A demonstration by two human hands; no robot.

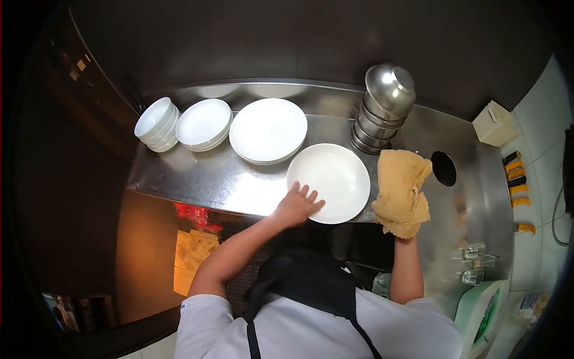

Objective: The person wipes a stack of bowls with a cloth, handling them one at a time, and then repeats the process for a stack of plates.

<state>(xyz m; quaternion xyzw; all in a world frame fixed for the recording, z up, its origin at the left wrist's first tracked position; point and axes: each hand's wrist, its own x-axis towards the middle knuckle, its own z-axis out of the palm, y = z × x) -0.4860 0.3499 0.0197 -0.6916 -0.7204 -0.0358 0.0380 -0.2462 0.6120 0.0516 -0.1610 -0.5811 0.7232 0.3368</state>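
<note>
My left hand (299, 204) rests on the near left rim of a wide white plate (335, 179), its fingers spread over the surface. Beside that plate on the right lies a folded tan cloth (402, 188), which covers my right hand; the fingers there are hidden under it. A stack of large white plates (268, 129) stands behind and to the left of the single one. Farther left are a stack of smaller white dishes (205, 122) and a stack of white bowls (156, 122).
Stacked metal bowls (382, 107) stand at the back of the steel counter (203, 179). A round hole (443, 169) opens to the right of the cloth. Farther right are a white box (494, 124), yellow-handled tools (519, 190) on the wall, small glasses (473, 276) and a green-white container (478, 311).
</note>
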